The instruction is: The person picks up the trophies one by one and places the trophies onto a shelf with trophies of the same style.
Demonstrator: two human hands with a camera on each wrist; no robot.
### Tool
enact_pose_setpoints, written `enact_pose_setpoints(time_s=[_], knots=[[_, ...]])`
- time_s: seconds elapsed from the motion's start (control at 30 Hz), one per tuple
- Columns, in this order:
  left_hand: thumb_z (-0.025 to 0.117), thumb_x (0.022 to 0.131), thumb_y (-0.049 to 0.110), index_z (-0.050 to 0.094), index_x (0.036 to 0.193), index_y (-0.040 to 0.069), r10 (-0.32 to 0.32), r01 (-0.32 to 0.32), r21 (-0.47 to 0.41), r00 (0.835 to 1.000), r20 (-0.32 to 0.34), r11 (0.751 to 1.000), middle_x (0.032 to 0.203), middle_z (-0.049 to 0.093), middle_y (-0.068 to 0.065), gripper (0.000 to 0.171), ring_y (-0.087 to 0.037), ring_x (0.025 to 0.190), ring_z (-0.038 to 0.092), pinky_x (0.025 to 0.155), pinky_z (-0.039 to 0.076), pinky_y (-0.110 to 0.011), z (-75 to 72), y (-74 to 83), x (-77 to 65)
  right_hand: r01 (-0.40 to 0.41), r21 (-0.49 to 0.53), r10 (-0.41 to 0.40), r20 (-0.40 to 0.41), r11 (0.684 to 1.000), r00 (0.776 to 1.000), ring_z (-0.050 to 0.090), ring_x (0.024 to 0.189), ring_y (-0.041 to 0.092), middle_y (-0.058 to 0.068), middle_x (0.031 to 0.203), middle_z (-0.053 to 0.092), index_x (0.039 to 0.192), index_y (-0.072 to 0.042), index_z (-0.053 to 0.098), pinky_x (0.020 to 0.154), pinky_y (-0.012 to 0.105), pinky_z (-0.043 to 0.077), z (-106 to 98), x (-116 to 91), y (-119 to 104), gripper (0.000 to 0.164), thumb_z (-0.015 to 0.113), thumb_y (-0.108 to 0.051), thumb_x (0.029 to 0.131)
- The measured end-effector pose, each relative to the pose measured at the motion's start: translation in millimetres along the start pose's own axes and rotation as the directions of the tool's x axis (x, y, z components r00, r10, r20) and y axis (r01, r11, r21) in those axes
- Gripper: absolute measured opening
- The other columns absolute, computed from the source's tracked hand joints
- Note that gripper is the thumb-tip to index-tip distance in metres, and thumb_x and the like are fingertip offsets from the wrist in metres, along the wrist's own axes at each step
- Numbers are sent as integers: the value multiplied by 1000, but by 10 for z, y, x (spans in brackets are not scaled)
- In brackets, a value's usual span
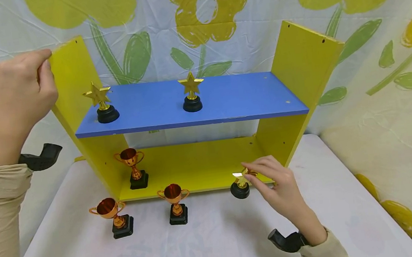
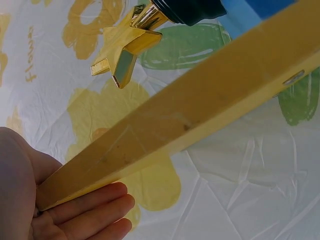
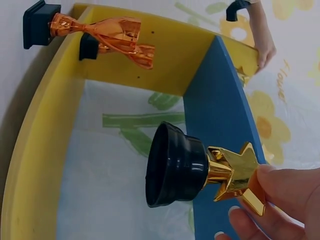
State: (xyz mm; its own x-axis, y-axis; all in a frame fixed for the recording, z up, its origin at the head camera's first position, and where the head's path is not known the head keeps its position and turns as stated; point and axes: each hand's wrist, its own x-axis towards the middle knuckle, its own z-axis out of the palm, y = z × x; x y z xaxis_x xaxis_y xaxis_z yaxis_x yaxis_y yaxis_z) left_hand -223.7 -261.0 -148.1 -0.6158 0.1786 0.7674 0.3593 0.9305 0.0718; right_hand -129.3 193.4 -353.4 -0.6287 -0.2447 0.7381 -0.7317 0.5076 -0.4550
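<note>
My left hand [image 1: 20,88] grips the top corner of the yellow left side panel [image 1: 72,76] of a two-level shelf. In the left wrist view, the fingers [image 2: 95,210] lie along one face of that panel [image 2: 150,125]. My right hand [image 1: 279,183] pinches a gold star trophy [image 3: 177,167] by its star, in front of the shelf's lower right part. Its round black base hangs free and tilted. Two more star trophies stand on the blue board [image 1: 146,105]: one at left [image 1: 107,114], another near the middle [image 1: 192,103].
A bronze cup trophy [image 1: 139,179] stands on the yellow lower board [image 1: 194,163] at left. Two more cups, one at left [image 1: 122,226] and one nearer the middle [image 1: 178,214], stand on the white tabletop [image 1: 219,245] before the shelf. A flower-patterned cloth [image 1: 154,7] hangs behind.
</note>
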Motion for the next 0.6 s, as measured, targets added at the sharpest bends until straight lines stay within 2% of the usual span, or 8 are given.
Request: enact_pose_setpoints(time_s=[0.4,0.6], knots=[[34,100,11,60,129,-8,2,-2,8,1000,7,1000,122,62,-31,43,-55,107,58,89,44,-69,-13,0,10,43,9,-43,-63,999,997,57,91,18,6,96,70,113,-1,74,79,14,47,-11,45,-7,41,77,13,75],[34,100,10,61,128,-9,12,-12,3,1000,0,1000,120,62,-32,43,-55,107,58,89,44,-69,1,-7,5,94,15,-92,-88,995,992,57,91,20,7,96,70,113,0,74,79,15,48,-18,95,-3,44,77,15,72]])
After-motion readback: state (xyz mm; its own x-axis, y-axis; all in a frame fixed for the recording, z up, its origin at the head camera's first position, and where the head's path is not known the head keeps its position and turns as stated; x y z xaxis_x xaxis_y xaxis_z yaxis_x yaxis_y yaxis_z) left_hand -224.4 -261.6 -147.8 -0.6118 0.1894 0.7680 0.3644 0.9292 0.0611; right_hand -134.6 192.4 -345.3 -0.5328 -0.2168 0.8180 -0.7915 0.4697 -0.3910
